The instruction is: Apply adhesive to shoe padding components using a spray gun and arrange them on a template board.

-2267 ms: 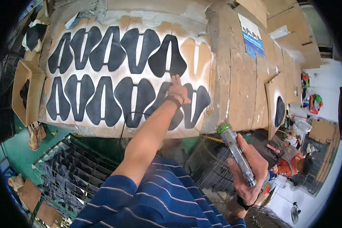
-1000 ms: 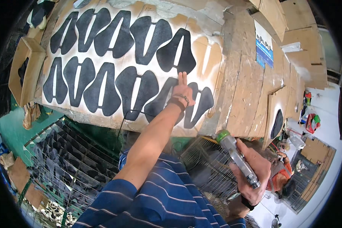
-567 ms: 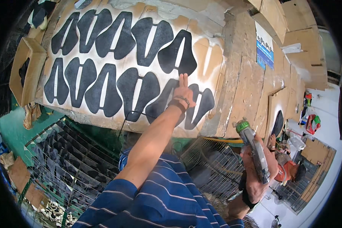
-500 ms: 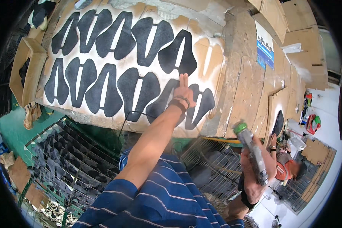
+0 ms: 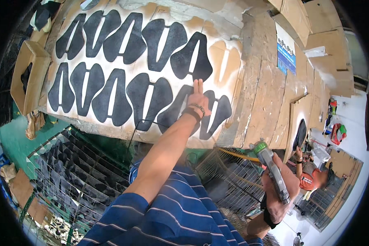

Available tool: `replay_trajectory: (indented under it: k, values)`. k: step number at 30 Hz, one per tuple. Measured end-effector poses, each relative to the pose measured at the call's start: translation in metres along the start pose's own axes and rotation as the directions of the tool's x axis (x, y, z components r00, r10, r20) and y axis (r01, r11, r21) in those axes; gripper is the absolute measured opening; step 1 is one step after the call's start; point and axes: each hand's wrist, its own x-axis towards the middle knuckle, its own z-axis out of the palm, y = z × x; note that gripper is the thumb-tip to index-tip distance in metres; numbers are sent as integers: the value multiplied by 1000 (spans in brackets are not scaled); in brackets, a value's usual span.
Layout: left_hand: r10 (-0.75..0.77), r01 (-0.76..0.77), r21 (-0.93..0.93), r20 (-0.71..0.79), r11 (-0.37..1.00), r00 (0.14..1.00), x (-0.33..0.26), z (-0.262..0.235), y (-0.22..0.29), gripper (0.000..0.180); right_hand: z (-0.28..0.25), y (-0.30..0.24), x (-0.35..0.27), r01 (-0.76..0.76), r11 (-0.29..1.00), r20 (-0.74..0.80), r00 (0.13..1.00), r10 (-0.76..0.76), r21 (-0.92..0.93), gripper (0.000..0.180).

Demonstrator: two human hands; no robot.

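Black shoe-upper-like pieces, each with a slot in the middle, lie in two rows on a cardboard-covered table (image 5: pixel 252 94) dusted with white overspray. My left hand (image 5: pixel 199 102) rests over the near row, its two front fingers stretched out to the lower edge of a black piece (image 5: pixel 199 61) at the right end of the far row. Partly under that hand lies another black piece (image 5: pixel 175 110). My right hand (image 5: pixel 279 182) is wrapped round a grey spray gun (image 5: pixel 272 168) with a green end, off the table's near edge at the right.
A wire rack (image 5: pixel 69 164) with dark pieces stands below the table at left. An open cardboard box (image 5: pixel 30 78) is at the table's left end. A yellow hose (image 5: pixel 238 155) runs near the spray gun. At right, a co-worker (image 5: pixel 309 180) reaches to a dark piece on a board.
My right hand and the spray gun have shifted slightly right and down. My left hand has stayed put. The co-worker's arm and body have moved a little.
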Motion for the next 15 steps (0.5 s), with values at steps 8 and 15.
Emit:
replay_trajectory:
  k: [8,15]
  values:
    - [-13,15,43,-45,999,999,3,7,0,65,4,-5,6,154,978,96,981,-168,141,60]
    - [-2,3,36,-23,999,1000,4,7,0,63,1,3,8,94,984,112,987,-111,152,56]
